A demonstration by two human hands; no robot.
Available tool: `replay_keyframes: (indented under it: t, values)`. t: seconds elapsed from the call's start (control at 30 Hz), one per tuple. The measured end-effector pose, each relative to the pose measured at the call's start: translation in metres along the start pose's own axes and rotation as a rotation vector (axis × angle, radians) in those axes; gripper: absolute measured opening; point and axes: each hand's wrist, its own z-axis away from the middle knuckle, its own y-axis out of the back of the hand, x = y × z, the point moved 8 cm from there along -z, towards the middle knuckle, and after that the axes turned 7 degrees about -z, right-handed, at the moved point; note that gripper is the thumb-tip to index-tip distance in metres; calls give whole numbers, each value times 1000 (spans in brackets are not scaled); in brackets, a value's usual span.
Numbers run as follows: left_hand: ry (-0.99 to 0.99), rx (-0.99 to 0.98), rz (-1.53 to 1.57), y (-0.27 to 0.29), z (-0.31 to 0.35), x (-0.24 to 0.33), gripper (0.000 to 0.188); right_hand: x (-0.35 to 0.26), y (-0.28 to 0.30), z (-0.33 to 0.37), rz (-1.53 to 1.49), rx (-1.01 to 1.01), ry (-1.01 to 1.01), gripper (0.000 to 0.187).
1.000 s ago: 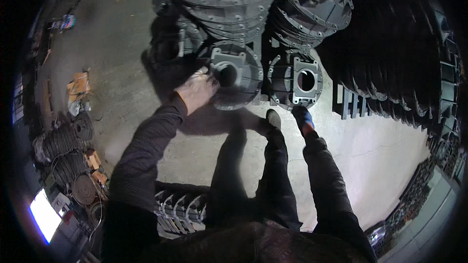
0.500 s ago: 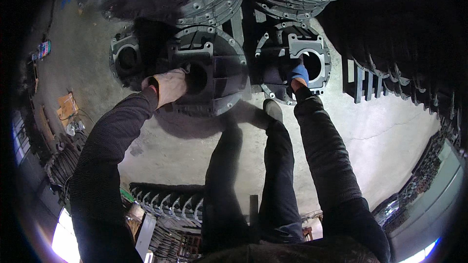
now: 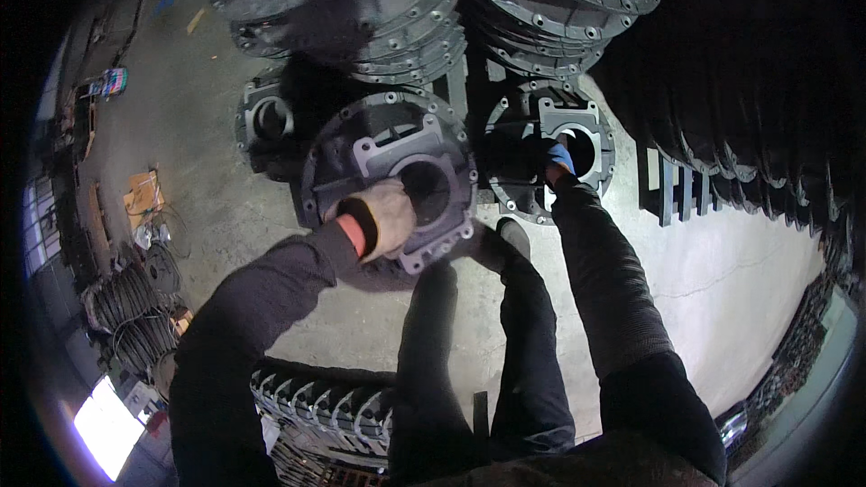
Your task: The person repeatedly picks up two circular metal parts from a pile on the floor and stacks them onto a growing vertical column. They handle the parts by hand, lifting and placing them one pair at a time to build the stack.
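Observation:
My left hand (image 3: 386, 215), in a pale work glove, is closed on the rim of the round opening in a dark grey cast metal housing (image 3: 394, 152). This housing has a round flange with bolt holes and stands tilted, its square mounting face turned up toward me. Whether it touches the floor is hidden. At the right, my right hand (image 3: 559, 162), in a blue glove, grips the edge of the opening in a second cast metal housing (image 3: 570, 114). The fingers of both hands are partly hidden inside the openings.
Stacks of flanged castings (image 3: 406, 22) rise at the far side, with another stack (image 3: 550, 27) beside them. A smaller-looking housing (image 3: 271, 117) lies behind the left one. Dark slats (image 3: 677, 191) and a row of castings (image 3: 749, 176) stand at right. More castings (image 3: 325, 406) line up behind my legs.
The left housing has swung toward the right and nearer, turning its mounting face, with my left hand on it. My right hand remains at the right housing's opening. The whole view has shifted slightly.

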Motion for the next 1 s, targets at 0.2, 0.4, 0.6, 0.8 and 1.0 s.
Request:
replay_keyframes:
  t: [0.2,0.4,0.6,0.8,1.0]
  values:
    - [231,362,144,38,133,79,14,36,6,12,-483,-108,-98,42]
    - [597,143,567,6,244,218,36,84,88,66,-604,-170,-320,39]
    - [817,25,763,-16,318,376,48,180,150,126,-807,-333,-578,52]
    - [1197,234,900,-68,331,544,51,138,213,249,-365,-352,-442,56]
    - [1202,-332,432,-125,274,743,55,81,179,349,-234,-453,-584,55]
